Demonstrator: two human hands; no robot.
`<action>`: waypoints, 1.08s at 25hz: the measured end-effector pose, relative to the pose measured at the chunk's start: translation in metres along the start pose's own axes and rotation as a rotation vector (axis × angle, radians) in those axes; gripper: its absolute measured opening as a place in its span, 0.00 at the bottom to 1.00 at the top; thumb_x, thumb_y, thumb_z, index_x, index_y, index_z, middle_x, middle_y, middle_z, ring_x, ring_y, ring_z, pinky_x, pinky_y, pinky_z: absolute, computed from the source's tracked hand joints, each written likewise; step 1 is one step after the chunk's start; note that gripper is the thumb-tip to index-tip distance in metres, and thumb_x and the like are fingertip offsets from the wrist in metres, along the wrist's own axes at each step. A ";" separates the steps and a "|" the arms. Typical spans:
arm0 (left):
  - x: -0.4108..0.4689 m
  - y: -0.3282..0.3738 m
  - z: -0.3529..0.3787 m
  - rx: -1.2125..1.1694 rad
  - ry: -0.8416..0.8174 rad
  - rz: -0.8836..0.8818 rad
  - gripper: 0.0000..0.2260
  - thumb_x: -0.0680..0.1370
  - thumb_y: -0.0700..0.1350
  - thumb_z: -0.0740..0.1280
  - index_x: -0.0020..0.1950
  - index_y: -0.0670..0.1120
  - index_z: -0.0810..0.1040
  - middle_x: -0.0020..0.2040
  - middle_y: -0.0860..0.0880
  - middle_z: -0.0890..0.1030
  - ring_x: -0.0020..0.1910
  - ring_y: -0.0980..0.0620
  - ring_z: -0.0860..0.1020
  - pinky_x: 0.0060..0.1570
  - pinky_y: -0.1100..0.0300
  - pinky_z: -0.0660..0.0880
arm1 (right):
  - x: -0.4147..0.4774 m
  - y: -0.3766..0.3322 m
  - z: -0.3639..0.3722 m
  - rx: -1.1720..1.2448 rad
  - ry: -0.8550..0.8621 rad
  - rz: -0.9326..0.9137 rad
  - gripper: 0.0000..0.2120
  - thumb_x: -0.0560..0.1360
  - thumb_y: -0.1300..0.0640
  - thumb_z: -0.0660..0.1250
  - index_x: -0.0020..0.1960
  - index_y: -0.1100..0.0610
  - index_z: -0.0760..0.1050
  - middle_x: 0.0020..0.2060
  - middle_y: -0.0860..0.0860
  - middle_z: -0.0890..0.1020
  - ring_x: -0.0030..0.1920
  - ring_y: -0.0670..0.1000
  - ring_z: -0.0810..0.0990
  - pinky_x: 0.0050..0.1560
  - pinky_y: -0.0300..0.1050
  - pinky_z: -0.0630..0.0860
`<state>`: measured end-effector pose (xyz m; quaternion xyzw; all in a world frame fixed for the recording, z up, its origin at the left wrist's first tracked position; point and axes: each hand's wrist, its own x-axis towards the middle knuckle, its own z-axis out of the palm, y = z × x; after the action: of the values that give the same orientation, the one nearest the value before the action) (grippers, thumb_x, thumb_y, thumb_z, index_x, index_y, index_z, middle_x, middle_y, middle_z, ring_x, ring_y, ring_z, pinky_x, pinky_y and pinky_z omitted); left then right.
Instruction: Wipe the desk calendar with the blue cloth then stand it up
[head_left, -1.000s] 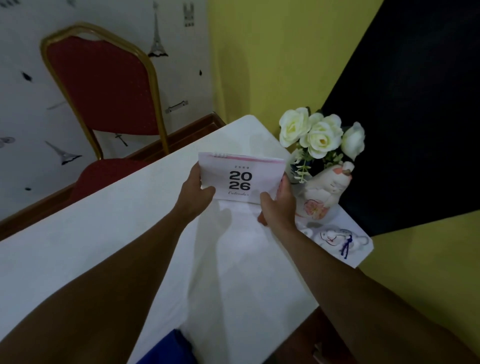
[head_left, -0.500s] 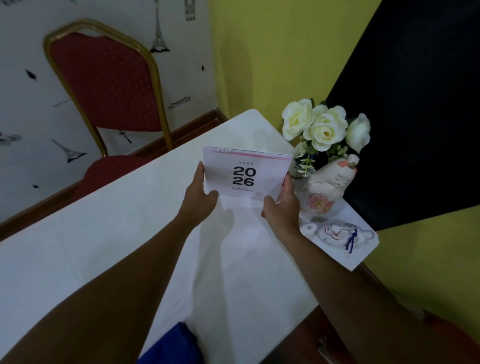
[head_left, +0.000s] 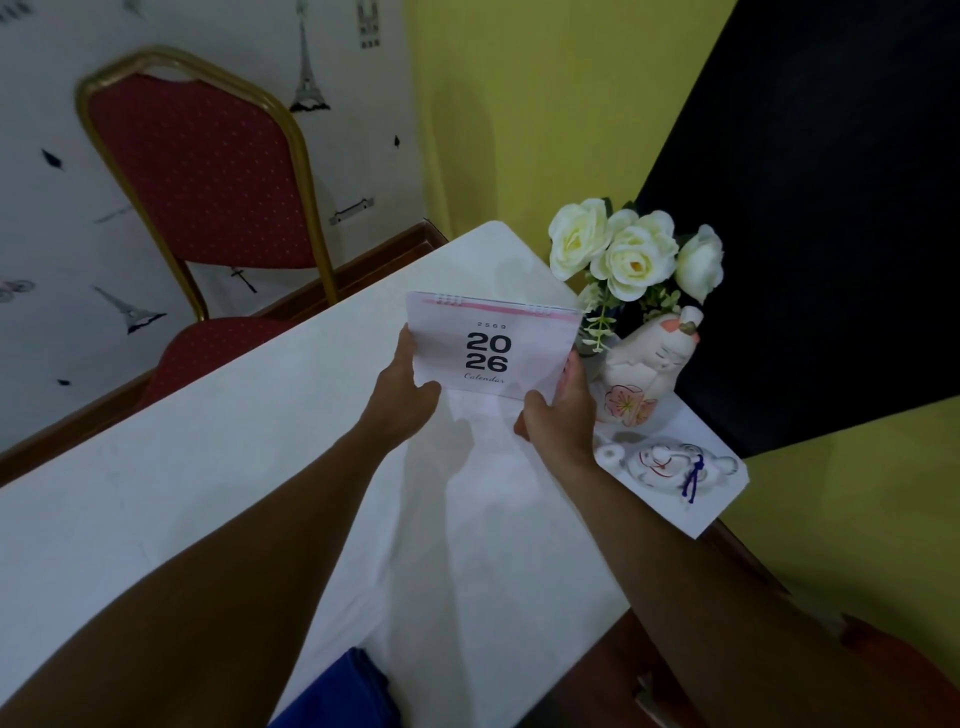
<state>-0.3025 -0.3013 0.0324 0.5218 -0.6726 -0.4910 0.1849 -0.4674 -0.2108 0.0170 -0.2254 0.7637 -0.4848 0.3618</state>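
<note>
A white desk calendar (head_left: 491, 345) with a pink top strip and "2026" on its cover is held upright over the far part of the white table (head_left: 208, 467). My left hand (head_left: 402, 387) grips its lower left edge and my right hand (head_left: 563, 410) grips its lower right corner. Whether its base touches the table I cannot tell. The blue cloth (head_left: 343, 696) lies at the table's near edge, partly hidden under my left forearm.
A cat-shaped vase with white roses (head_left: 636, 260) stands just right of the calendar. A small ceramic figurine (head_left: 670, 462) lies at the table's right corner. A red chair (head_left: 208, 197) stands behind the table's left side. Yellow and black wall on the right.
The calendar stays in both hands; it has shifted only slightly in the view as my head moved. Grip is unchanged.
</note>
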 end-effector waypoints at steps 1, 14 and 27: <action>0.002 0.001 0.000 0.012 -0.004 -0.001 0.35 0.77 0.36 0.62 0.77 0.57 0.49 0.62 0.59 0.69 0.58 0.56 0.69 0.61 0.48 0.71 | 0.000 0.000 0.000 0.001 0.004 -0.001 0.41 0.70 0.69 0.61 0.79 0.45 0.59 0.70 0.53 0.76 0.63 0.65 0.80 0.58 0.69 0.80; 0.013 0.006 0.001 0.037 -0.052 0.006 0.36 0.75 0.44 0.64 0.77 0.57 0.47 0.65 0.56 0.70 0.57 0.55 0.69 0.58 0.50 0.73 | 0.001 -0.005 0.000 -0.009 0.019 0.001 0.43 0.70 0.70 0.61 0.80 0.45 0.55 0.71 0.55 0.74 0.62 0.68 0.80 0.58 0.70 0.80; -0.024 0.006 -0.021 0.166 -0.083 -0.149 0.41 0.78 0.48 0.66 0.78 0.51 0.37 0.80 0.46 0.52 0.76 0.40 0.59 0.69 0.38 0.65 | -0.031 -0.012 0.008 0.074 0.189 -0.029 0.37 0.73 0.69 0.60 0.79 0.51 0.61 0.66 0.58 0.80 0.61 0.63 0.82 0.60 0.62 0.82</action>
<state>-0.2804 -0.2897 0.0536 0.5629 -0.6776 -0.4672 0.0759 -0.4413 -0.1992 0.0355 -0.1764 0.7726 -0.5369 0.2893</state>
